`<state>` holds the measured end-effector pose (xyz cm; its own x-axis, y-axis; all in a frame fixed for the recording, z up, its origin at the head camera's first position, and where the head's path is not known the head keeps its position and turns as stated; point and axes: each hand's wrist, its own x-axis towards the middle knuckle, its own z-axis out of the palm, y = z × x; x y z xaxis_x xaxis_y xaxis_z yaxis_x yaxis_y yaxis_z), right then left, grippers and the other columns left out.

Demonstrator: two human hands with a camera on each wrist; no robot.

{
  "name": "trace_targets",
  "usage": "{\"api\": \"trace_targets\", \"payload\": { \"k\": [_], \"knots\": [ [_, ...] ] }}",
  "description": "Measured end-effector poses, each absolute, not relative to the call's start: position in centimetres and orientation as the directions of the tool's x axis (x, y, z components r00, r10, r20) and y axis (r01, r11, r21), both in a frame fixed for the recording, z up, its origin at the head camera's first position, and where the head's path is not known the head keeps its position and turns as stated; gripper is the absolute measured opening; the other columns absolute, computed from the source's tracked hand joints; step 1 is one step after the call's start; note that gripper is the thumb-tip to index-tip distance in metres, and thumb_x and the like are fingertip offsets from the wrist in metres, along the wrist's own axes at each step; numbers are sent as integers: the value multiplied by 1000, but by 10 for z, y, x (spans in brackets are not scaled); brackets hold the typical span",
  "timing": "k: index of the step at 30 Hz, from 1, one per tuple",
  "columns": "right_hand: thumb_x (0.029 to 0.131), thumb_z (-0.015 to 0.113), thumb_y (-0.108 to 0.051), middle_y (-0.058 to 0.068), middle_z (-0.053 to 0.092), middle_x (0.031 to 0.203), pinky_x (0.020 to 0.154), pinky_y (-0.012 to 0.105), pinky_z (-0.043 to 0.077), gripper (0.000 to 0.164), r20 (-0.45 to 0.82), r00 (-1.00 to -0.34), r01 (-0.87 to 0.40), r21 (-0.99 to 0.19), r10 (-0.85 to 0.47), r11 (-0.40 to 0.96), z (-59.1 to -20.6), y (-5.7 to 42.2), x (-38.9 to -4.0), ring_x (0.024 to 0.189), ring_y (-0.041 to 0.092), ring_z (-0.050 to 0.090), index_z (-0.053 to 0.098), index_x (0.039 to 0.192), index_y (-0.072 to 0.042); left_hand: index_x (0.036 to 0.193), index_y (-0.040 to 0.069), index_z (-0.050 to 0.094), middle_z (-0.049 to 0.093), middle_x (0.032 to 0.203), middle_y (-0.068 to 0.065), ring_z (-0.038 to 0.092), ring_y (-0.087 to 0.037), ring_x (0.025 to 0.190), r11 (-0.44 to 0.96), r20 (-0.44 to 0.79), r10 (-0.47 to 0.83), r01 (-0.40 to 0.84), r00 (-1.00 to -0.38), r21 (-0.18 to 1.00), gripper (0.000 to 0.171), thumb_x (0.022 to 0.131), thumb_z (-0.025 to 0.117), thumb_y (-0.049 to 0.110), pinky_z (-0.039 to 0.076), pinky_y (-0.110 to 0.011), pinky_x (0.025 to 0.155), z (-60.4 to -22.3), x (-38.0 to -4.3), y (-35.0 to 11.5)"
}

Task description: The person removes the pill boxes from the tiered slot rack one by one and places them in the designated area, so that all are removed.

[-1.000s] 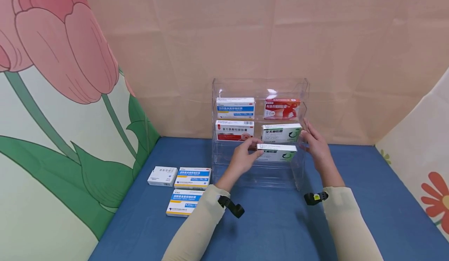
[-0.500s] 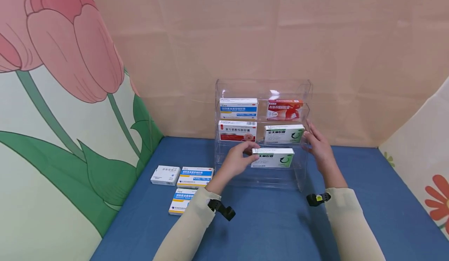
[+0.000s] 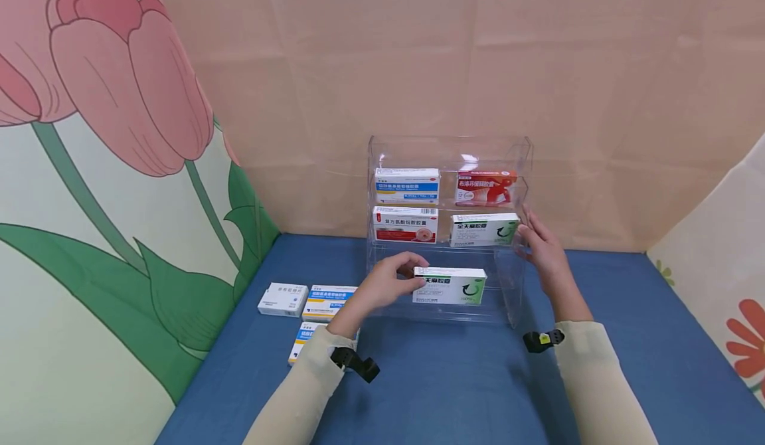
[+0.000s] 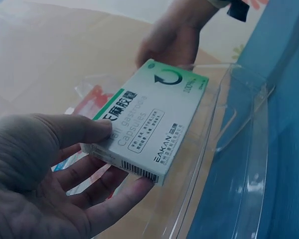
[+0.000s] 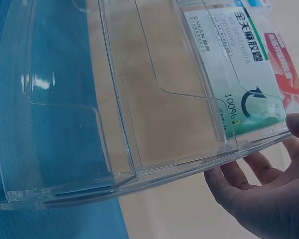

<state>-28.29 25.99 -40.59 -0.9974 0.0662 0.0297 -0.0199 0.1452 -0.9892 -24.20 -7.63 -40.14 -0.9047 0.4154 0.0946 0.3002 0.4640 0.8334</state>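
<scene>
My left hand (image 3: 385, 284) pinches a white-and-green medicine box (image 3: 452, 289) by its left end, holding it in front of the lower part of a clear acrylic display rack (image 3: 448, 145). The left wrist view shows the thumb (image 4: 84, 130) on the printed face and the fingers under and behind the box. With its thumb in front and its fingers behind, my right hand (image 3: 545, 254) grips the rack's right side wall. A matching white-and-green medicine box (image 5: 229, 59) stands in the rack beside that hand.
Upper tiers of the rack also hold a blue-and-white box (image 3: 408, 187), a red box (image 3: 485, 191) and a red-and-white box (image 3: 405, 227). On the blue tabletop (image 3: 454, 385), left of the rack, lie a small white box (image 3: 283, 300) and two blue-and-white boxes (image 3: 325, 301), partly behind the left arm.
My left hand has drawn the white-and-green box down, leftward and out toward me from the rack's right side. The right hand stays on the rack's side wall.
</scene>
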Motion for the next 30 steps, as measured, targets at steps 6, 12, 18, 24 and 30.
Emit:
{"api": "trace_targets", "payload": {
  "k": [6, 12, 18, 24, 30],
  "knots": [
    [108, 43, -43, -2, 3, 171, 115, 63, 29, 57, 36, -997, -26, -988, 67, 153, -404, 259, -281, 153, 38, 20, 15, 158, -46, 120, 21, 68, 66, 99, 0, 61, -21, 92, 466, 64, 409, 269, -910, 843, 28, 93, 75, 18, 59, -31, 74, -404, -238, -92],
    [107, 43, -45, -1, 5, 171, 114, 63, 31, 57, 45, -997, -32, -985, 69, 168, -403, 258, -279, 152, 39, 22, 16, 158, -48, 122, 20, 69, 66, 99, -1, 60, -22, 91, 470, 50, 425, 267, -904, 841, 30, 93, 75, 19, 60, -33, 73, -417, -237, -112],
    [107, 43, -45, -1, 6, 170, 114, 64, 31, 58, 53, -996, -41, -985, 68, 167, -403, 258, -278, 152, 40, 21, 16, 158, -46, 121, 19, 69, 66, 98, -3, 60, -22, 87, 470, 16, 418, 231, -908, 852, 29, 93, 75, 19, 60, -42, 73, -422, -234, -134],
    [107, 43, -45, 0, 7, 171, 114, 63, 31, 59, 47, -996, -35, -986, 76, 160, -403, 258, -278, 151, 40, 23, 16, 160, -42, 121, 17, 69, 66, 103, -6, 61, -24, 91, 472, -55, 412, 161, -910, 867, 28, 94, 74, 16, 62, -42, 76, -422, -231, -160],
    [107, 43, -45, -2, 5, 171, 114, 63, 31, 58, 49, -996, -37, -985, 68, 168, -403, 258, -278, 152, 40, 21, 16, 158, -48, 124, 15, 69, 68, 110, -8, 62, -25, 95, 484, -100, 419, 129, -902, 865, 30, 95, 72, 17, 62, -39, 76, -428, -231, -192]
  ]
}}
